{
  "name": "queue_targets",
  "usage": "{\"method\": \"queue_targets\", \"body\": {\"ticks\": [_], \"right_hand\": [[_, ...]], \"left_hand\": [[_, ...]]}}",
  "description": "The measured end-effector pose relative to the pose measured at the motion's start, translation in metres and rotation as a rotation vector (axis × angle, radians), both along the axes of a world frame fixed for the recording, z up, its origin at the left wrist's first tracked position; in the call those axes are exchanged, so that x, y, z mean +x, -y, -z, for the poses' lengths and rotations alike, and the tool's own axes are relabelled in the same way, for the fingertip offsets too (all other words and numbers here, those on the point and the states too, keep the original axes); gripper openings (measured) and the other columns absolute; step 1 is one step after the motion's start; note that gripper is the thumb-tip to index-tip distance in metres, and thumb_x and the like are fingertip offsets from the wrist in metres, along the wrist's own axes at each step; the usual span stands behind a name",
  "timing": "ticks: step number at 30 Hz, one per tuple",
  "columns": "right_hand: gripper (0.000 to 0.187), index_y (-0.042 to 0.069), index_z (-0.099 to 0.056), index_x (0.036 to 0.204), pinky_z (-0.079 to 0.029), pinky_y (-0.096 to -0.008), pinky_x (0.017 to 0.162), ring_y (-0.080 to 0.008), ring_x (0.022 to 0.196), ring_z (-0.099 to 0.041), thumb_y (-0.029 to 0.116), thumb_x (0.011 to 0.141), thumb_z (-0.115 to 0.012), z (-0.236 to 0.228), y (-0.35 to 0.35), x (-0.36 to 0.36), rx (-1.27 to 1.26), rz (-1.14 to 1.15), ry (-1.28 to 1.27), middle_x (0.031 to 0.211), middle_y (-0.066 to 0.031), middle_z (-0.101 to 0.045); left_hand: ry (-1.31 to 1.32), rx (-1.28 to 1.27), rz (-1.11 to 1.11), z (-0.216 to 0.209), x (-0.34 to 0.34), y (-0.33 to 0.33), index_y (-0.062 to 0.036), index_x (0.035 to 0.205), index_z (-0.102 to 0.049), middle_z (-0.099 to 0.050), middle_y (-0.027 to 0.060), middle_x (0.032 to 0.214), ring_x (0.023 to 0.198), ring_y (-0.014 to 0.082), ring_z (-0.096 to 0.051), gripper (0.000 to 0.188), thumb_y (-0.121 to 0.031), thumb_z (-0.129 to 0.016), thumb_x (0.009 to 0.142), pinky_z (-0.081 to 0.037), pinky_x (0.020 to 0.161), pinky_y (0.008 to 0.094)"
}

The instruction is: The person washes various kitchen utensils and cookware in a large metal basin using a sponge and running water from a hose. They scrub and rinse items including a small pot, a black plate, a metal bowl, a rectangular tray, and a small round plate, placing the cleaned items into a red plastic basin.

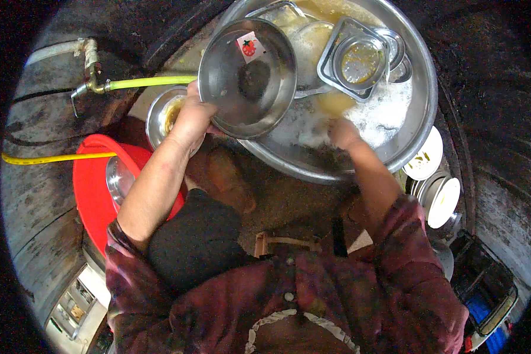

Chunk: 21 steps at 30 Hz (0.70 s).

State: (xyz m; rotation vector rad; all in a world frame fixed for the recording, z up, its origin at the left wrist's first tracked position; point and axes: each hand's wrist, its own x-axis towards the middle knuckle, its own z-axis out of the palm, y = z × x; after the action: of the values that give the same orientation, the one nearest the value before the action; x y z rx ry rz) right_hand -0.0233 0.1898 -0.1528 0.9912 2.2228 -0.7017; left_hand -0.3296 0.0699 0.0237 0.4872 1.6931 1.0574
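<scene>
My left hand (pixel 190 121) grips the rim of a round metal bowl (pixel 271 100), tilted so its inside faces up. A small picture of a red fruit is on a pale sticker inside the bowl. The bowl hangs over the left edge of a large metal tub (pixel 428 100) of sudsy water. Inside the tub, my right hand (pixel 343 134) is low at the foam, its fingers blurred and partly hidden. A yellowish blurred patch (pixel 336 103) lies just beyond them; I cannot tell what it is. Stacked metal dishes (pixel 360 62) sit in the suds farther back.
A red plastic basin (pixel 91 189) with a metal bowl (pixel 119 180) in it stands at left. Another metal bowl (pixel 157 118) sits behind my left forearm. A green hose (pixel 153 82) runs from a tap (pixel 91 85). White bowls (pixel 442 200) are stacked right of the tub.
</scene>
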Motion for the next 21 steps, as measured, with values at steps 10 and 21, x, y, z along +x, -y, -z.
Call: {"method": "queue_targets", "body": {"ticks": [10, 21], "right_hand": [[0.024, 0.002, -0.052, 0.092, -0.042, -0.0412, 0.071, -0.033, 0.083, -0.052, 0.01, 0.069, -0.055, -0.158, 0.049, -0.143, 0.334, 0.183, -1.27, 0.09, -0.0145, -0.054], [0.014, 0.007, -0.057, 0.081, -0.043, -0.043, 0.067, -0.0287, 0.077, -0.055, 0.011, 0.07, -0.049, -0.082, -0.029, -0.091, 0.629, 0.269, -0.418, 0.088, -0.0109, -0.055]], "left_hand": [[0.177, -0.092, 0.141, -0.003, 0.023, -0.009, -0.0097, 0.125, -0.026, -0.049, 0.0107, 0.109, 0.087, 0.0281, -0.056, 0.057, 0.003, -0.047, 0.074, -0.055, 0.052, 0.037], [-0.328, 0.109, 0.336, 0.005, 0.031, -0.004, 0.0007, 0.123, -0.028, -0.051, 0.0202, 0.107, 0.101, 0.0289, -0.049, 0.06, 0.002, -0.047, 0.066, -0.037, 0.087, 0.0339]]}}
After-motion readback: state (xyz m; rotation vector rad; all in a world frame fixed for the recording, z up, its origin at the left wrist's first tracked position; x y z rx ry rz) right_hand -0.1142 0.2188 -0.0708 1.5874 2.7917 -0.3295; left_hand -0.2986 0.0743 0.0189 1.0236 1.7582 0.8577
